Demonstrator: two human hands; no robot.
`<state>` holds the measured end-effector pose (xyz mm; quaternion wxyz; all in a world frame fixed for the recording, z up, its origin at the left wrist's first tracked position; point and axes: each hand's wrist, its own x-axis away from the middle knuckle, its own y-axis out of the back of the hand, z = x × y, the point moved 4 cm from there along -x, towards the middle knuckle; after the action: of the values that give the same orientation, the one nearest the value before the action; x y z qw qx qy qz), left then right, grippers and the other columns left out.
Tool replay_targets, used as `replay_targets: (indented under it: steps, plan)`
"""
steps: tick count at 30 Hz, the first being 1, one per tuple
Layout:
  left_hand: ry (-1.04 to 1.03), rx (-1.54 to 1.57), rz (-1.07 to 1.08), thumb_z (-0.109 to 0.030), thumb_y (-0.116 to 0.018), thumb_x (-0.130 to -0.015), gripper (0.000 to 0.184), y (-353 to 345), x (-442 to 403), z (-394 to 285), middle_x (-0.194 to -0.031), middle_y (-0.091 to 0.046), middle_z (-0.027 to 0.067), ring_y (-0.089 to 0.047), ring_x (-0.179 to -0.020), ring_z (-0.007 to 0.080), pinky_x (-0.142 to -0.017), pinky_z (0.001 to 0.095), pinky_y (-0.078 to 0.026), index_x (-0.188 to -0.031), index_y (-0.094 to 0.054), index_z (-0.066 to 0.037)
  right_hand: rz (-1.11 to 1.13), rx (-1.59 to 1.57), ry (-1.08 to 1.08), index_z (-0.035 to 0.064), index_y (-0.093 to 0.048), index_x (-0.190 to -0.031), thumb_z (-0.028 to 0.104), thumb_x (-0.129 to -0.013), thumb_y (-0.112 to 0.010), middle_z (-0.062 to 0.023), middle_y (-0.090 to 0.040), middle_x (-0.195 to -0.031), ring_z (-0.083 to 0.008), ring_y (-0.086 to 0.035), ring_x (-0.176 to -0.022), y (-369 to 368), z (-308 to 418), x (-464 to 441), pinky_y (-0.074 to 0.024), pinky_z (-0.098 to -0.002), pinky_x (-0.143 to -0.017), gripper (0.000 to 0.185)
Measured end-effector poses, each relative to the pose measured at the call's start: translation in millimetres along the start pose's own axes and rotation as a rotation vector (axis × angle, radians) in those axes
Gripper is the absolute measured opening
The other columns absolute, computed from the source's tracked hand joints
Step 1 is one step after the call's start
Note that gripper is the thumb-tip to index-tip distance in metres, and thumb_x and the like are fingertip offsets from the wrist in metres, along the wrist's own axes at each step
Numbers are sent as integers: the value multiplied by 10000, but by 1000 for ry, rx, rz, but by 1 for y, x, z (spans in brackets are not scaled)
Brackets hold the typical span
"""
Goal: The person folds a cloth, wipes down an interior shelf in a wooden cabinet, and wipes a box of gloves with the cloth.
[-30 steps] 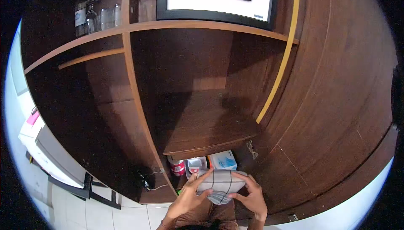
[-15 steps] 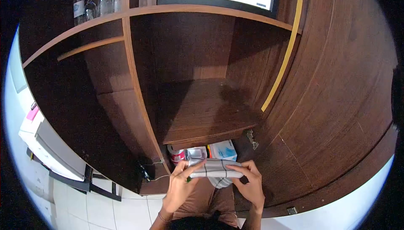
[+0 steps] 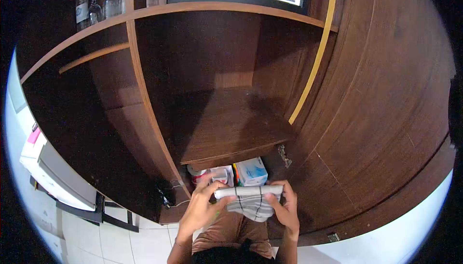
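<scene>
Checked cloth (image 3: 250,203): I see it stretched between both hands, above the brown trousers (image 3: 219,232), its top edge doubled over.
Left hand (image 3: 200,206): my grip pinches the cloth's left end.
Right hand (image 3: 286,211): my grip pinches the right end, thumb in front.
Blue-and-white box (image 3: 252,171): just beyond, under the shelf (image 3: 231,124).

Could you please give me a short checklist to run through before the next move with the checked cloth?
1. Left grip on the checked cloth: ok, fingers and thumb hold its left end.
2. Right grip on the checked cloth: ok, fingers and thumb hold its right end.
3. Cloth gathered all through: not ok, a loose part hangs below the straight upper band.
4. White-and-blue box in view below the shelf: ok, mostly visible beyond the cloth.
5. Cloth's far side neat: cannot tell, it faces away from the camera.
</scene>
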<state>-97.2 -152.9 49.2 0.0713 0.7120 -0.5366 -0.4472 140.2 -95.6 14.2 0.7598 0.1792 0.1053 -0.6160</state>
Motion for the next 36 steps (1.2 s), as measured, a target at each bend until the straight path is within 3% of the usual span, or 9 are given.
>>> replay_targets:
  steps: [5, 9, 11, 16, 20, 27, 33, 35, 36]
  plan:
    - [372, 649, 253, -310, -760, -975, 424, -41, 12, 39, -1051, -749, 115, -657, -908, 97, -796, 305, -527, -1209, -673, 32, -87, -231, -49, 45, -639, -1078, 250, -951, -769, 21, -676, -935, -56, -582, -852, -8, -12, -2, -454, -232, -772, 273]
    - [477, 771, 234, -188, -696, -1022, 320, -51, 14, 49, -1091, -726, 10, -621, -986, 77, -907, 275, -509, -1281, -676, -1, -148, -584, -422, 48, -622, -1283, 331, -979, -736, -45, -694, -1143, -153, -652, -1043, -11, -65, 21, -509, -335, -937, 431]
    - [491, 862, 201, -189, -685, -1028, 313, -54, 13, 52, -1090, -727, 12, -623, -993, 85, -918, 276, -505, -1276, -677, 2, 238, -1046, -528, 35, -563, -1388, 311, -990, -716, -100, -661, -1312, -205, -630, -1202, -19, -110, 33, -490, -387, -1039, 508]
    - [531, 952, 220, -242, -661, -1049, 356, -53, 13, 59, -1150, -709, 30, -613, -1043, 83, -942, 274, -499, -1301, -632, 9, 168, -905, -532, -5, -595, -1363, 198, -931, -798, -103, -702, -1278, -186, -676, -1121, -28, -122, 35, -537, -371, -973, 518]
    - [388, 1058, 380, 29, -847, -817, 813, -46, 19, 47, -1415, -589, 119, -560, -1282, 207, -1095, 339, -456, -1506, -415, 8, 76, -736, -473, -29, -663, -1251, 87, -938, -764, -109, -743, -1166, -174, -710, -1020, -26, -86, 22, -569, -315, -879, 349]
    - [476, 1064, 374, 57, -828, -820, 764, -53, 21, 59, -1310, -672, 123, -642, -1194, 197, -1008, 348, -544, -1487, -459, 7, 253, -571, -291, -35, -626, -1328, 60, -891, -812, -88, -722, -1233, -139, -650, -1113, -3, -71, 15, -512, -323, -989, 484]
    - [541, 1041, 331, 71, -801, -825, 500, -49, 21, 60, -1242, -716, 113, -675, -1138, 186, -976, 339, -562, -1294, -644, -2, 276, -421, -339, -62, -688, -1249, 4, -851, -773, -168, -711, -1279, -223, -644, -1197, 4, -78, 18, -483, -383, -1057, 412]
    - [343, 1104, 318, 124, -741, -785, 275, -52, 19, 66, -1145, -758, 146, -693, -1143, 223, -997, 356, -541, -1031, -718, 3, 496, -614, -8, -64, -764, -1122, -55, -788, -624, -282, -660, -1344, -356, -628, -1270, 1, -67, 6, -433, -437, -1120, 362]
    - [375, 1038, 274, 112, -697, -785, 182, -47, 15, 58, -1118, -760, 169, -703, -1124, 246, -991, 356, -530, -922, -711, -8, 482, -582, -87, -51, -800, -1032, -35, -683, -544, -359, -596, -1383, -457, -587, -1317, 0, -60, 6, -388, -467, -1161, 433]
